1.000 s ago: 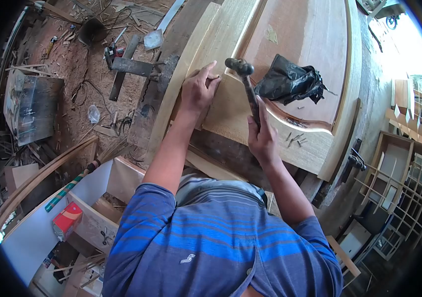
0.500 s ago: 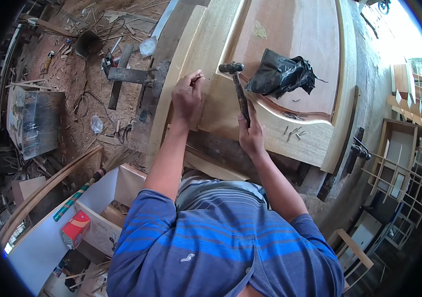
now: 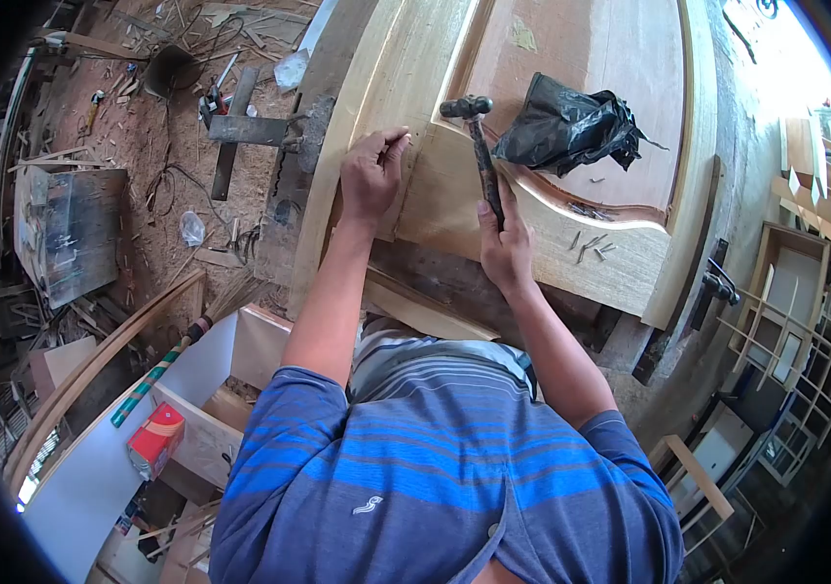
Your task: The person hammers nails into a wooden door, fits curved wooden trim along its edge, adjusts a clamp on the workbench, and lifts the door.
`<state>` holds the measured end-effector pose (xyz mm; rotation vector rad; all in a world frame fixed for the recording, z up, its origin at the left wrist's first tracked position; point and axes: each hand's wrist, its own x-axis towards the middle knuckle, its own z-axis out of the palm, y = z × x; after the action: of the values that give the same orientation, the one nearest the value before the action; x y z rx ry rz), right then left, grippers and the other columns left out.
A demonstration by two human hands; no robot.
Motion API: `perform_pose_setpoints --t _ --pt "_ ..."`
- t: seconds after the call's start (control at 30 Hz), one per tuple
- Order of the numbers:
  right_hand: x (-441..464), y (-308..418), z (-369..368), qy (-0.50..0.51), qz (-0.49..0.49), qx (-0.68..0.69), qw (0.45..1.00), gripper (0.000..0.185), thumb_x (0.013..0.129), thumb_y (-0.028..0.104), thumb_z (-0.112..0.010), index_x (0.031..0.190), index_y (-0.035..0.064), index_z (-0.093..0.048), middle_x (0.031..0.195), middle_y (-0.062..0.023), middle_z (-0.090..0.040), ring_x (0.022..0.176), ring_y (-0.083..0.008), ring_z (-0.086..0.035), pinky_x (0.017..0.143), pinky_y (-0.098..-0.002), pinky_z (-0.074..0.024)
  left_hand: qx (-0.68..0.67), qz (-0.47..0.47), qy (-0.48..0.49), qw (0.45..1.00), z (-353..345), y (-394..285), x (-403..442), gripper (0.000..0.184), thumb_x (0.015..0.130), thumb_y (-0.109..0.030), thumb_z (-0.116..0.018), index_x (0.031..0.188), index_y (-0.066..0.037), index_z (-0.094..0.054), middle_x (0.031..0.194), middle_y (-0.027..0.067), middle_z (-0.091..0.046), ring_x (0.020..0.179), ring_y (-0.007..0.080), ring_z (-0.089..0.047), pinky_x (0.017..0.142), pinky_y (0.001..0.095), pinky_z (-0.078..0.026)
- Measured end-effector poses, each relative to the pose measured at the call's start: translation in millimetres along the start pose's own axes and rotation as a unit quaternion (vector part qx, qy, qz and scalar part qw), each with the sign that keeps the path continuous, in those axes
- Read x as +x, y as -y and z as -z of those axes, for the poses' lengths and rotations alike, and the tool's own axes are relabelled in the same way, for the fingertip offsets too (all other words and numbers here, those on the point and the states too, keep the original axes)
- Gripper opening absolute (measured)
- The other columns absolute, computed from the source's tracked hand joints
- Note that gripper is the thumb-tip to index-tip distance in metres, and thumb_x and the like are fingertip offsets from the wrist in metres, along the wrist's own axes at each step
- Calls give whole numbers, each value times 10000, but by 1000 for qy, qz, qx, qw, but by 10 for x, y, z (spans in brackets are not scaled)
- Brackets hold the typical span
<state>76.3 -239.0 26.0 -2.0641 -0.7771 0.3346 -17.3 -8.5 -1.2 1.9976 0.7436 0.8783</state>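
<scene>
My right hand (image 3: 508, 251) is wrapped round the handle of a ball-peen hammer (image 3: 486, 161), whose head is raised above the wooden door (image 3: 435, 190). To its left, my left hand (image 3: 372, 177) is closed in a pinch over the door's side piece, near the joint with the bottom rail. Whatever is between its fingertips is too small to name. A crumpled black plastic bag (image 3: 566, 127) lies on the door panel beside the hammer. Several small thin pieces, like pegs or nails (image 3: 590, 245), are scattered on the bottom rail; more lie in the groove by the curved moulding.
The door rests on a rough workbench (image 3: 284, 219) with a metal clamp (image 3: 717, 284) at its right edge. Wood scraps and shavings cover the floor at left. A white-sided cabinet frame (image 3: 84, 487) with a red box (image 3: 155, 438) stands close at lower left.
The camera view has shifted slightly, moving the door up and right in the picture. My left fingertips now reach a little farther right. The hammer stays raised in my right hand.
</scene>
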Motion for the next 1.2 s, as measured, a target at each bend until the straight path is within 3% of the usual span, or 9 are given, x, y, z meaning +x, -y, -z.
perform_pose_setpoints --t 0.33,0.43,0.53,0.73,0.9,1.0,1.1,1.2 --pt "22 -3 16 16 0 3 1000 554 1126 331 -626 1634 136 -523 1010 -279 -760 841 -459 -764 741 -498 -575 54 -73 -8 996 -27 -7 -19 91 1014 -89 -743 1071 -48 -801 988 132 -802 915 323 -754 831 417 -596" --pt "17 -12 30 23 12 -3 1000 553 1123 321 -630 1634 137 -523 1024 -279 -764 865 -471 -766 754 -507 -579 83 -113 -7 990 -12 -57 -11 102 1007 -91 -750 1089 -57 -801 986 128 -800 927 318 -753 833 425 -600" --pt "32 3 53 41 31 -17 999 556 1116 312 -639 1636 151 -527 1028 -273 -768 868 -472 -768 757 -511 -581 102 -113 11 988 -4 -95 -68 121 988 -97 -774 1100 -57 -798 1004 128 -800 928 320 -752 844 428 -606" --pt "59 243 290 97 51 -18 994 576 1092 235 -671 1646 191 -523 1019 -250 -776 854 -452 -771 745 -487 -590 31 -2 17 999 35 -173 -68 352 949 -87 -803 1291 -49 -726 1011 129 -797 956 331 -751 875 454 -607" --pt "22 390 411 76 145 -37 986 627 1063 156 -701 1659 199 -511 1039 -234 -783 821 -401 -780 723 -478 -589 9 -24 6 1000 -16 -30 -68 460 920 -73 -827 1360 -58 -696 973 124 -787 919 328 -758 865 441 -613" --pt "94 468 477 128 122 -135 975 630 1054 129 -706 1653 174 -516 1082 -240 -782 783 -398 -778 689 -477 -585 6 -41 9 999 -5 -16 -51 468 917 -77 -833 1360 -32 -689 982 132 -787 914 324 -770 863 428 -617" --pt "88 680 560 80 146 -46 985 629 1051 116 -699 1650 161 -513 1105 -245 -781 780 -413 -773 671 -476 -586 35 -27 19 999 19 -19 -50 483 913 -88 -840 1366 -21 -686 995 137 -787 911 323 -775 862 422 -618" --pt "17 543 478 33 196 -55 978 638 1042 124 -702 1650 175 -513 1075 -248 -782 787 -425 -769 688 -480 -596 42 -15 22 999 37 -38 -75 485 913 -103 -841 1366 -17 -688 1009 140 -786 915 323 -774 862 430 -618"
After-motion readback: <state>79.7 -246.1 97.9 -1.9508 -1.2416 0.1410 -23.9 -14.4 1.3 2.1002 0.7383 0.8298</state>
